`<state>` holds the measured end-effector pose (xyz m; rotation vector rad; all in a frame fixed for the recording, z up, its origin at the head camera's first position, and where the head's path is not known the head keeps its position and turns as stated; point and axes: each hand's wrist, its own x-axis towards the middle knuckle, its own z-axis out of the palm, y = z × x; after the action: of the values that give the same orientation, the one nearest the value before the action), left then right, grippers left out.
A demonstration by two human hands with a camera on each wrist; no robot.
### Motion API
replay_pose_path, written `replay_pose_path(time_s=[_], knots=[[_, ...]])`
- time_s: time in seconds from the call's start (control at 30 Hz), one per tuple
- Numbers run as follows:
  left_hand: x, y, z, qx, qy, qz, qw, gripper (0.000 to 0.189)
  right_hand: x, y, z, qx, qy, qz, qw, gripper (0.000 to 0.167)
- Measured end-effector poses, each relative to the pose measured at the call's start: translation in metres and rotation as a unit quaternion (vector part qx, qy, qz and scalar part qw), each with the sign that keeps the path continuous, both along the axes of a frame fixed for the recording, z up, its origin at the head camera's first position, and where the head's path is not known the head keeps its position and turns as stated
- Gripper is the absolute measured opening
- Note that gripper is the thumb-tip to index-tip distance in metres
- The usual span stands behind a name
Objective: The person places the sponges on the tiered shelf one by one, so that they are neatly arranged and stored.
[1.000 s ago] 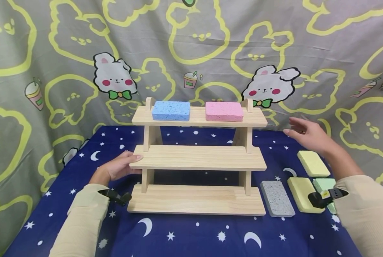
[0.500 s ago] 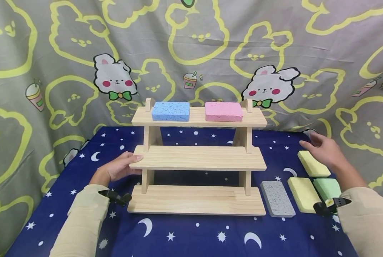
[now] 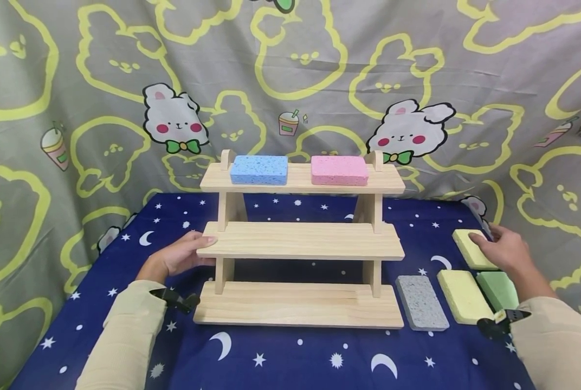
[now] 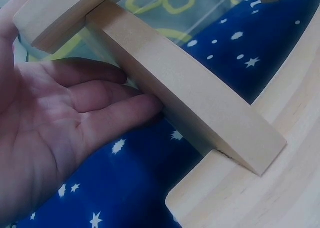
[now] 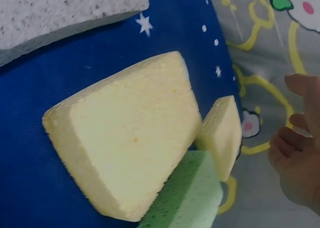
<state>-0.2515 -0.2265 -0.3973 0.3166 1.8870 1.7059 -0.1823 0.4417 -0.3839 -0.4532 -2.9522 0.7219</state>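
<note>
A three-tier wooden display stand (image 3: 300,240) stands mid-table. My left hand (image 3: 180,255) holds the left end of its middle shelf, thumb on top; in the left wrist view the fingers (image 4: 122,110) touch the upright below. On the top shelf lie a blue sponge (image 3: 258,170) and a pink sponge (image 3: 339,170). My right hand (image 3: 510,253) is over the far pale yellow sponge (image 3: 467,250), thumb and fingers apart. The right wrist view shows this hand (image 5: 300,158) with loosely bent fingers, a gap between it and the far yellow sponge (image 5: 225,135).
Right of the stand lie a grey sponge (image 3: 422,302), a nearer yellow sponge (image 3: 465,297) and a green sponge (image 3: 497,291), partly behind the right wrist. A dark blue cloth (image 3: 271,363) with stars and moons covers the table. A patterned grey curtain (image 3: 320,119) hangs behind.
My right hand has moved right and down, from beside the stand's upper right to the far yellow sponge. The left hand keeps its hold on the middle shelf.
</note>
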Motion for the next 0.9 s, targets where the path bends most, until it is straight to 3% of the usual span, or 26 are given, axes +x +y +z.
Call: replay_pose_path(time_s=[0.3, 0.67, 0.9], knots=[[-0.001, 0.0, -0.005, -0.007, -0.001, 0.009, 0.9999, 0.066, 0.007, 0.013, -0.017, 0.008, -0.054, -0.036, 0.9979, 0.087], [0.0, -0.003, -0.003, -0.007, 0.0, 0.001, 1.0, 0.068, 0.006, 0.011, -0.042, 0.08, -0.042, -0.02, 0.9958, 0.072], [-0.001, -0.002, -0.003, 0.007, 0.003, -0.012, 0.9999, 0.063, 0.003, 0.007, -0.047, 0.094, -0.047, -0.013, 0.9944, 0.068]])
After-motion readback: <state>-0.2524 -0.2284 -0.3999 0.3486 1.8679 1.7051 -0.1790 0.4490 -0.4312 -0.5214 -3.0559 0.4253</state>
